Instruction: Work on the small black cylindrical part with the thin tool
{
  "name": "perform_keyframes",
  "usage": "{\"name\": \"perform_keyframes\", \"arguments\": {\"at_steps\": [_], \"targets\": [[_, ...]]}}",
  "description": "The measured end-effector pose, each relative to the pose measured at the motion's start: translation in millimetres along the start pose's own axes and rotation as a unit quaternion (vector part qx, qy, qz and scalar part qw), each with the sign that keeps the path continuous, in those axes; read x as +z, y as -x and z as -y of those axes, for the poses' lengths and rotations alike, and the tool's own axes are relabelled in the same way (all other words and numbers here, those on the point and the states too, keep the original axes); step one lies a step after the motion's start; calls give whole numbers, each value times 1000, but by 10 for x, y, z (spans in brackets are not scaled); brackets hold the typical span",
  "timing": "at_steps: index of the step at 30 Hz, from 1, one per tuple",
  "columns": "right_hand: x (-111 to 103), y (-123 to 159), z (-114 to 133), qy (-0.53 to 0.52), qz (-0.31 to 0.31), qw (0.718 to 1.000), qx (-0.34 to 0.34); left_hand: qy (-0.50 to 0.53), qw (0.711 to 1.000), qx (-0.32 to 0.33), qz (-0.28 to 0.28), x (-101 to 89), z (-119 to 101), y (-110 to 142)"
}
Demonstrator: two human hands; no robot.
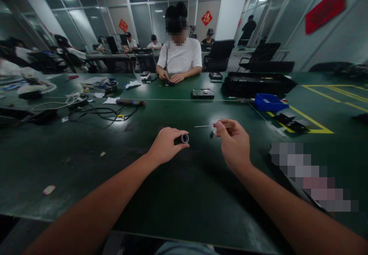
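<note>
- Head view shows one piece of work in hand: a short black cylinder (183,139), held above the green table (184,186), in front of the person.
- Left hand (162,146) is closed around this cylinder, thumb below and fingers above, so that its round end with a pale ring is turned toward the camera.
- Right hand (235,143) pinches the handle of a thin tool (204,126), which resembles a screwdriver. Its metal shaft points toward the left hand, but the tip is apart from the cylinder.
- What is done: a small metal part (212,134) appears loose below the tool. Possibly it was taken off the cylinder, but I cannot tell this with certainty.
- What is left: the cylinder is in the hand and not set down, and the tool is not in contact with it, so I judge the work is unfinished. How much remains is not possible to say, because the inside of the ring is too small to read.
- Farther away, a circuit-board drive (202,93) and a blue bin (270,102) rest on the table, both untouched by these hands.
</note>
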State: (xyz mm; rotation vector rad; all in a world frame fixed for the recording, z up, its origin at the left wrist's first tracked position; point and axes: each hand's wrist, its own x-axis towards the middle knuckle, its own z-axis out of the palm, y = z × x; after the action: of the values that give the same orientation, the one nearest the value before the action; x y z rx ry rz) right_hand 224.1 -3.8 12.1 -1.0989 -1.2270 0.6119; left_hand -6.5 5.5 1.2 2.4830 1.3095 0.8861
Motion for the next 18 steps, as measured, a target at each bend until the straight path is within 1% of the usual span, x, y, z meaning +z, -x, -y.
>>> {"name": "perform_keyframes", "arguments": {"at_steps": [2, 5, 7, 9, 11, 13, 15, 16, 18], "targets": [[-23, -14, 37, 55, -23, 997, -55, 5, 1000, -1, 5, -2, -10, 1], [-65, -50, 48, 103, -43, 983, -144, 7, 1000, -7, 11, -17, -33, 5], [-105, -104, 22, 139, -36, 976, -163, 7, 1000, -10, 14, -34, -52, 10], [-153, -184, -20, 224, -22, 963, -148, 8, 1000, -16, 17, -50, -70, 16], [-195, -274, -71, 322, 11, 936, -144, 10, 1000, -19, 18, -58, -82, 19], [-219, -347, -129, 414, 65, 903, -95, 12, 1000, -18, 18, -56, -86, 19], [-219, -392, -202, 490, 125, 862, -40, 13, 1000, -14, 19, -47, -82, 15], [-212, -405, -244, 504, 142, 851, -28, 13, 1000, -11, 20, -42, -78, 13], [-194, -416, -328, 518, 161, 840, -18, 13, 1000, -7, 19, -32, -70, 11]]}}
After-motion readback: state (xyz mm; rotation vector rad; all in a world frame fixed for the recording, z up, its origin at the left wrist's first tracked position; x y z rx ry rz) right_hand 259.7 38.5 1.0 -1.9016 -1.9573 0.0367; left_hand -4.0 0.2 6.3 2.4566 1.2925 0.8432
